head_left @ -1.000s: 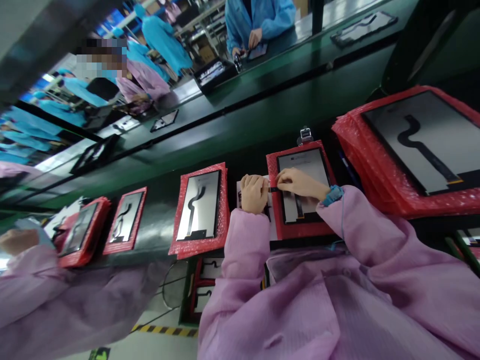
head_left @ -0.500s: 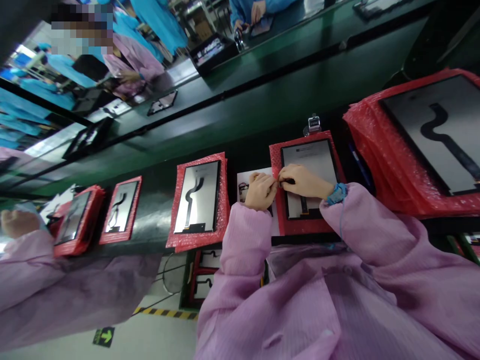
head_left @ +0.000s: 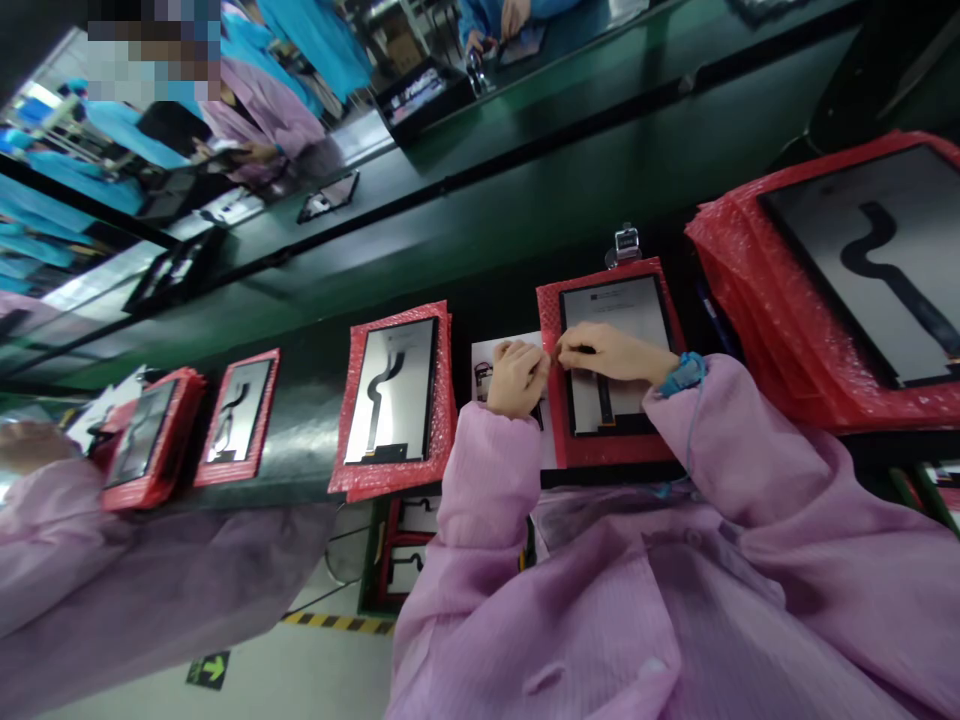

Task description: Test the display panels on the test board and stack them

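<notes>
My left hand [head_left: 516, 378] and my right hand [head_left: 609, 352] meet over the left edge of a grey display panel [head_left: 624, 310] that lies on a red bubble-wrap sheet [head_left: 609, 455]. Both hands have their fingers pinched together around a small dark strip, too small to name. A black ribbon cable [head_left: 603, 398] runs down the panel below my right hand. A white sheet [head_left: 486, 362] lies under my left hand. A blue strap [head_left: 682, 374] circles my right wrist.
Another panel on red wrap [head_left: 391, 392] lies left of my hands, with two more [head_left: 238, 420] farther left by a co-worker's pink sleeve [head_left: 135, 590]. A tall red stack topped by a panel [head_left: 847, 260] stands at the right. A dark green belt [head_left: 465, 240] runs behind.
My hands have drawn together at the panel's left edge and my right hand slid a little up the panel. The view dropped slightly.
</notes>
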Tool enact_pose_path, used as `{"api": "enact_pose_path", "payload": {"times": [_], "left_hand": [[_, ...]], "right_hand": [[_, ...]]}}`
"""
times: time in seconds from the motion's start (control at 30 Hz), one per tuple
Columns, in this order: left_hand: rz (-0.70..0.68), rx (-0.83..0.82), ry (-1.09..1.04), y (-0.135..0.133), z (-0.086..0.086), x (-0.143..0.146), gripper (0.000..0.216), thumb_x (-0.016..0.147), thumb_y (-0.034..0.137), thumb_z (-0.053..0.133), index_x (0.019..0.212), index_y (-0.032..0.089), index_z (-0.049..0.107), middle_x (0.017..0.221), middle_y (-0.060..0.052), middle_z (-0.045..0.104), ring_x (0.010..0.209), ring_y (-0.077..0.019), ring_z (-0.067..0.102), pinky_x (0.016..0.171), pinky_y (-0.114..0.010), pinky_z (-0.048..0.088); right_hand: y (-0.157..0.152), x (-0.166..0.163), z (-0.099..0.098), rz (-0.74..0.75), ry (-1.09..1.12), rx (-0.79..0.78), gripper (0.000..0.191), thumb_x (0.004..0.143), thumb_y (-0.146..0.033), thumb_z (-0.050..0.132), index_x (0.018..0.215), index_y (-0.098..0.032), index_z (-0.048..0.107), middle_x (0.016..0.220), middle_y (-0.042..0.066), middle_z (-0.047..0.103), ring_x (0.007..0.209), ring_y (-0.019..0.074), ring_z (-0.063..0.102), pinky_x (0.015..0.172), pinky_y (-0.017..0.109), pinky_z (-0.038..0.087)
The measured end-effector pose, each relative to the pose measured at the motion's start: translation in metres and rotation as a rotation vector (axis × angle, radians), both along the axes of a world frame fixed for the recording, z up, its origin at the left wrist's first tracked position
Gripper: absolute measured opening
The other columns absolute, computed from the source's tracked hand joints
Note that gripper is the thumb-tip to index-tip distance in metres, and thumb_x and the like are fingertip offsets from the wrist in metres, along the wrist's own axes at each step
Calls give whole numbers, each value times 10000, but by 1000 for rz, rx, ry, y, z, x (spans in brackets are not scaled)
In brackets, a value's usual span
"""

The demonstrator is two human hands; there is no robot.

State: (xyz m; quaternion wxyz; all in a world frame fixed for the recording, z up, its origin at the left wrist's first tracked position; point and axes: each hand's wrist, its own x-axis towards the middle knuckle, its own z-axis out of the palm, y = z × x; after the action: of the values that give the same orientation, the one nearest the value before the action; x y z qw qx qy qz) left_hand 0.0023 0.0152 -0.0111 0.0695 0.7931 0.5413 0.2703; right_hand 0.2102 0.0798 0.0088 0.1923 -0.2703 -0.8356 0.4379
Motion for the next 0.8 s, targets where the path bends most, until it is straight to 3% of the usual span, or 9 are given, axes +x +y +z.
{"api": "enact_pose_path", "payload": {"times": [0.07,0.13,0.2,0.27,0.33,0.43,0.57,0.8], "left_hand": [[130,69,-103,2,1,-3,364,1034,315,358,744,222,558,786,-40,665,831,-204,603,905,-404,443],[317,209,-234,2,1,-4,411,1065,354,284,866,214,614,932,-74,695,950,-215,623,951,-411,457],[510,361,-358,-2,1,-1,430,1080,385,234,1109,198,621,1158,-123,671,1151,-235,593,1056,-442,433],[604,412,-414,-14,2,10,429,1075,429,273,1338,194,517,1388,-171,556,1350,-258,489,1156,-483,373],[550,337,-367,-34,1,27,532,1036,494,411,1485,209,376,1570,-203,369,1505,-294,330,1224,-523,304],[330,175,-194,-67,-7,55,860,919,563,633,1591,235,210,1688,-210,127,1606,-378,87,1270,-605,201],[143,73,-20,-92,-25,74,908,910,496,677,1627,237,184,1718,-228,61,1609,-449,-39,1253,-709,136],[161,81,-16,-91,-37,74,931,911,524,676,1645,235,181,1733,-230,28,1609,-458,-30,1244,-730,149]], "right_hand": [[4,8,5,-47,64,-122,261,950,-390,514,893,-185,665,1001,80,712,932,206,620,881,358,473],[11,18,6,-193,138,-188,339,993,-449,453,917,-192,662,1003,81,708,920,210,632,854,360,503],[22,28,1,-453,176,-114,377,1021,-475,409,937,-198,651,1012,91,697,944,227,636,889,392,520],[34,38,-10,-742,105,80,333,1020,-444,438,979,-190,648,1060,119,681,1044,267,622,1010,459,491],[46,46,-23,-951,-45,259,301,1004,-397,482,1060,-154,652,1162,171,648,1185,325,569,1112,542,417],[58,52,-41,-1070,-213,358,371,996,-390,499,1146,-85,646,1260,242,589,1283,395,493,1122,625,382],[66,51,-48,-1039,-249,386,362,1000,-379,488,1079,-77,670,1244,247,578,1287,408,476,1124,653,373],[77,53,-38,-999,-186,246,218,970,-199,440,1002,-128,643,1202,219,611,1229,362,524,1106,599,405]]}}
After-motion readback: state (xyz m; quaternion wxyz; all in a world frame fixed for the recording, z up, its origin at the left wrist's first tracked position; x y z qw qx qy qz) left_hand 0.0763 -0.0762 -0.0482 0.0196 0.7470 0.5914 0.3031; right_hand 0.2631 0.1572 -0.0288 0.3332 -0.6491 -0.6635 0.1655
